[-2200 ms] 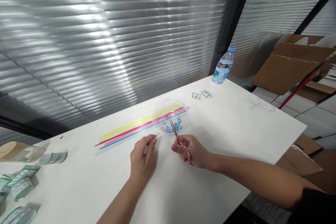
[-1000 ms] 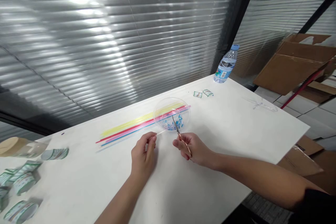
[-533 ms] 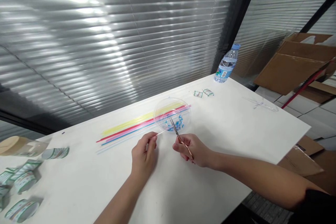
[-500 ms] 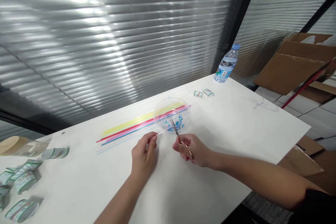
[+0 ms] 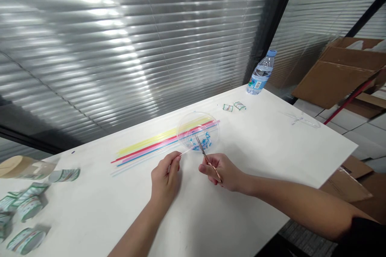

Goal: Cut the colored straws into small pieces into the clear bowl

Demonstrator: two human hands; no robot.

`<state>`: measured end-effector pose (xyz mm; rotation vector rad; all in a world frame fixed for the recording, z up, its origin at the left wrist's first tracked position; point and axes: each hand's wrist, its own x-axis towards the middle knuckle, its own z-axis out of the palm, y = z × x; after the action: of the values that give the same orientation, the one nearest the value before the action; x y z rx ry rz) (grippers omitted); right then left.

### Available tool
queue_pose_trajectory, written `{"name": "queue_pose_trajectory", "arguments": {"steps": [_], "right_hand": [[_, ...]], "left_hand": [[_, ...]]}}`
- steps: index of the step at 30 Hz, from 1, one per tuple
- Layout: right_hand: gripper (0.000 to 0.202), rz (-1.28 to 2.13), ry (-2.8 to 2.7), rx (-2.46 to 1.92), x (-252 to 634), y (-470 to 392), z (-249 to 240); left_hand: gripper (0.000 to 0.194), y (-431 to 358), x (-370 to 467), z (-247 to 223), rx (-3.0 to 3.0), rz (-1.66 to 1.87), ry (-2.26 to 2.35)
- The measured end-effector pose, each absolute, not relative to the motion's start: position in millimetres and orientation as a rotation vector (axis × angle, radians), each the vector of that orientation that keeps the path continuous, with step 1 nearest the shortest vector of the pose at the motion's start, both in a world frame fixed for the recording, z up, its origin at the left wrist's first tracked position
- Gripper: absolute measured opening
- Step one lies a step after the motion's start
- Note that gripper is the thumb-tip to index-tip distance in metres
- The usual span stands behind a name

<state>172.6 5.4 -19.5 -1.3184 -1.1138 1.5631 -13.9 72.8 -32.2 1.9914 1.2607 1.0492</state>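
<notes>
Left hand [image 5: 165, 174]: thumb and fingers pinched together on a pale strip [image 5: 187, 151], thin, its free end pointing up and right to the near side of the bowl.
Right hand [image 5: 221, 172]: fingers curled round the handles of the scissors [image 5: 208, 161]; firm grip, thumb on top.
Scissors: rose-gold handles, steel blades slightly parted, tips up and left, showing over the bowl. Contact between blades and strip: cannot tell.
Clear bowl [image 5: 198, 113]: on the white table [image 5: 241, 217], just beyond both hands. Round, see-through.
Cut bits [image 5: 205, 141]: small, mostly blue, gathered in the lower part of the bowl.
Straws [image 5: 147, 148]: long bundle lying left of the bowl, slanting up to the right; yellow, red, pink, blue and clear. Also visible through the bowl wall; under or behind it, cannot tell.
Bottle [image 5: 259, 75]: upright at the far right corner, blue cap, clear liquid inside.
Wrappers: 2 small green-edged pieces, 1 [image 5: 228, 107] just beside the other [image 5: 240, 106], near the far edge.
Left end: jar [image 5: 18, 168] on its side, tan lid; curled green-and-white labels [image 5: 29, 208] near it.
Right end: clear looped item [image 5: 304, 120], flat on the table.
Beyond: slatted blinds [image 5: 150, 40]; open cardboard box [image 5: 330, 74] at right.
Sleeve [image 5: 358, 237]: black, right arm.
</notes>
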Motion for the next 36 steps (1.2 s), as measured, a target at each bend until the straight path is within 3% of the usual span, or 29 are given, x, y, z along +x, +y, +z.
{"name": "queue_pose_trajectory", "arguments": {"steps": [36], "right_hand": [[0.053, 1.521, -1.198, -1.395, 171.8, 2.8, -16.6]], "left_hand": [[0.024, 73.0, -14.3, -31.9, 2.049, 1.057, 1.225]]}}
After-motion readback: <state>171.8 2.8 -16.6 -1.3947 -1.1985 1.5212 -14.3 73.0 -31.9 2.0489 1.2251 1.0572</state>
